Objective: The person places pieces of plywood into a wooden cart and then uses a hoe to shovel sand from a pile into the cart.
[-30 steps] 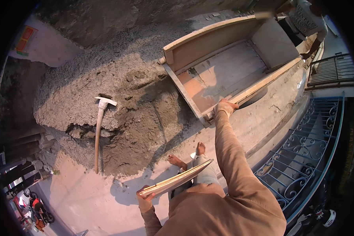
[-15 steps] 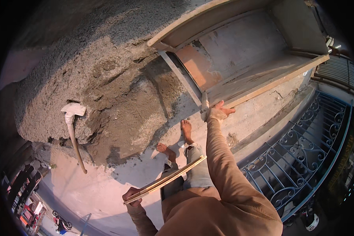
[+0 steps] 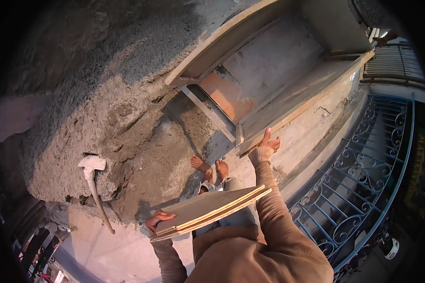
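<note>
- Pale ground (image 3: pixel 94 250) runs beneath us, with a grey, crumbly mound (image 3: pixel 99 108) at our left and a blue scrollwork railing (image 3: pixel 349 188) at our right.
- On the mound lies a wooden-handled digging tool (image 3: pixel 98 198), well apart from our hands.
- Our left hand (image 3: pixel 159 220) grips the thin boards (image 3: pixel 210 210) at their left end, fingers closed over the top face; they lie flat, one on another, across our lap.
- We judge them stiff and fairly light, though rough-edged and apt to slide apart; a hold midway along, pinching every layer, should balance best.
- Our right hand (image 3: pixel 269 142) is at the near corner of the wooden box (image 3: pixel 316 95), thumb apart from the fingers; whether they grip its rim, we cannot tell.
- That box looks rigid, bulky and heavy, best held by its thick rim.
</note>
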The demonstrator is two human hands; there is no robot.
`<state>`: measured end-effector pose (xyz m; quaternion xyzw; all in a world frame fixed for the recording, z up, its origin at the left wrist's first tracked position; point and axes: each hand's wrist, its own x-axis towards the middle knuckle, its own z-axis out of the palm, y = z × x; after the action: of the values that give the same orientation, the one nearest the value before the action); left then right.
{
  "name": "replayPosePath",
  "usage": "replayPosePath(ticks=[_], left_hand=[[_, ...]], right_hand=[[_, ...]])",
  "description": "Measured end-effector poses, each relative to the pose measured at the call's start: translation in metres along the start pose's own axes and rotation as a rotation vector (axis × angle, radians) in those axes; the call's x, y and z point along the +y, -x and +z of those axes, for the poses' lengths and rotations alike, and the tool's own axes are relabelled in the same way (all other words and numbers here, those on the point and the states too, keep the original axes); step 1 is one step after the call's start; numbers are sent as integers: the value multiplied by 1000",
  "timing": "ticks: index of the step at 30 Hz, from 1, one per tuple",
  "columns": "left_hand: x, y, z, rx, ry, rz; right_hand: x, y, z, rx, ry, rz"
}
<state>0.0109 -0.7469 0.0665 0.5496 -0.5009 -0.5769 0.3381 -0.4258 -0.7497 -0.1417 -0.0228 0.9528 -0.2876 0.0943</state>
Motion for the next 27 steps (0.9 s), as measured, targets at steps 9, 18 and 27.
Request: replayPosePath(ticks=[9, 18, 27], left_hand=[[12, -124, -42, -350, -272, 184], [43, -113, -38, 338, -531, 233], [-25, -77, 149, 12, 151, -369]], right_hand=[[-226, 127, -177, -1525, 357, -1123], [-196, 165, -143, -1343, 228, -1222], [-198, 103, -206, -954, 175, -721]])
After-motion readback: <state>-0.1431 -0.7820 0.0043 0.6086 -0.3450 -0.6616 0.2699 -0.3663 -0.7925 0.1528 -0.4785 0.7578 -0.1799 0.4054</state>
